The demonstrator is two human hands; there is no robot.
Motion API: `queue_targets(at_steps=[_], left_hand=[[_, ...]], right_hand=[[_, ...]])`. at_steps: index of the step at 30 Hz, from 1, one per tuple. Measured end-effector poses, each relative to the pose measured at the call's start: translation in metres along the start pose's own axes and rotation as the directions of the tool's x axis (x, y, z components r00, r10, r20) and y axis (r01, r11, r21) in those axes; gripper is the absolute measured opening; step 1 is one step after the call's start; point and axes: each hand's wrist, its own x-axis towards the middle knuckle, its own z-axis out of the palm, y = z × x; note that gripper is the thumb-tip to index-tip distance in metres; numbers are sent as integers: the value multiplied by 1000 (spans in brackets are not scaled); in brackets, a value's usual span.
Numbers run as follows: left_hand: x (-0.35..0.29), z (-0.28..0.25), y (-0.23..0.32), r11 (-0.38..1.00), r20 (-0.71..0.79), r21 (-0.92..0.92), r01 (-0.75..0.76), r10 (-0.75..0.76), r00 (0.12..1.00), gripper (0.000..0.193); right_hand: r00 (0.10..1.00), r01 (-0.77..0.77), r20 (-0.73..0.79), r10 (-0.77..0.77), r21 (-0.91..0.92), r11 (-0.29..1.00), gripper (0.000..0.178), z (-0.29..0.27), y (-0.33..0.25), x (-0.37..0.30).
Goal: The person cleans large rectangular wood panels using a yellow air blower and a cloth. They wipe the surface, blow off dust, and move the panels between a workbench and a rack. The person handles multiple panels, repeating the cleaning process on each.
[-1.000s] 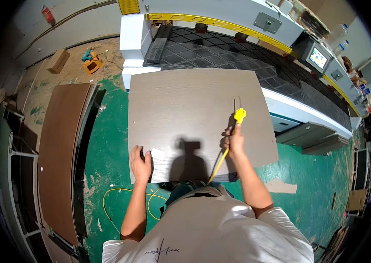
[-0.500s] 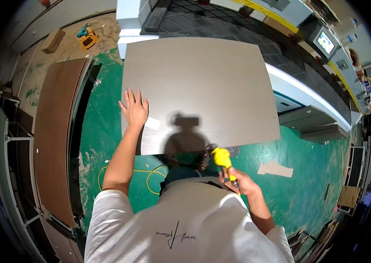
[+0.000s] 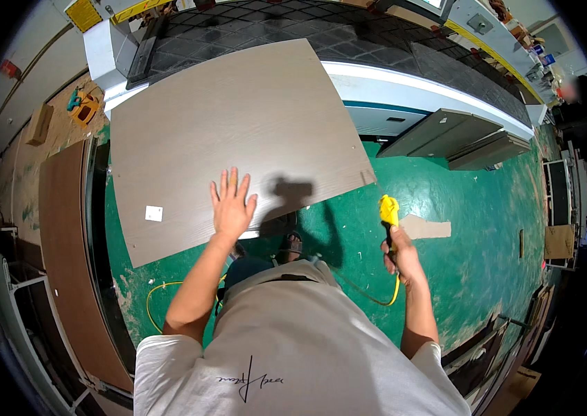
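A large grey-brown wood-grain panel (image 3: 238,125) lies in front of me, its far side over the black machine bed. My left hand (image 3: 232,206) rests on the panel near its front edge, fingers spread and holding nothing. On the panel, to the left of that hand, is a small white label (image 3: 154,213). In my right hand (image 3: 401,255) is a yellow air blow gun (image 3: 389,209), gripped by its handle beyond the panel's right corner. Its thin nozzle points away from me, towards that corner. A yellow hose (image 3: 396,291) hangs from the handle.
The dark, grid-patterned machine bed (image 3: 404,45) runs across the far side. Grey boards (image 3: 446,132) lean against its white base at right. Brown panels (image 3: 75,256) are stacked at left. A cardboard scrap (image 3: 425,227) lies on the green floor (image 3: 474,208).
The panel has shifted left and turned at an angle to me. My left hand lies nearer its front edge. My right hand has raised the blow gun outward to the right.
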Motion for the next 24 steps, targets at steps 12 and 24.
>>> queue_targets(at_steps=[12,24], left_hand=[[-53,-30,-133,896,-233,46,442,-421,877,55],[-145,-58,-324,230,129,-670,706,-900,416,55]], right_hand=[[981,184,85,-173,-159,970,42,51,-74,155],[839,414,533,105,-752,513,51,283,-271,197]])
